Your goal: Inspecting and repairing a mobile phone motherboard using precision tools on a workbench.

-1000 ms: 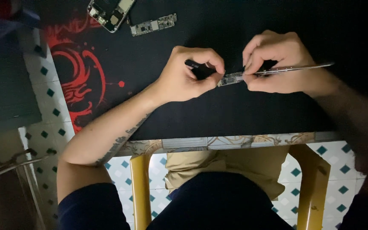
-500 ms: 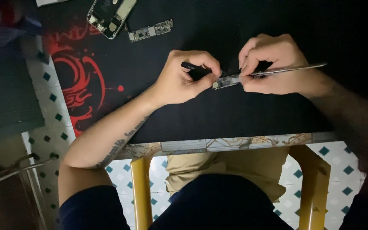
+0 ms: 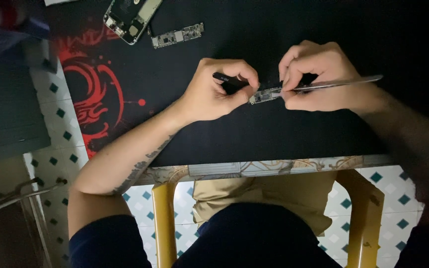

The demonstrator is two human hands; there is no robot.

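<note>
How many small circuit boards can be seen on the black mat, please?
2. One circuit board lies at the top of the mat, beside the opened phone. The other circuit board is held between both hands. More may be hidden under them.

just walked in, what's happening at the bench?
A person is working over a black and red mat. The left hand grips a dark pen-like tool and pinches one end of a small circuit board. The right hand holds the board's other end with a slim metal tool lying across it. At the mat's far edge lie an opened phone and a second narrow board, both untouched.
</note>
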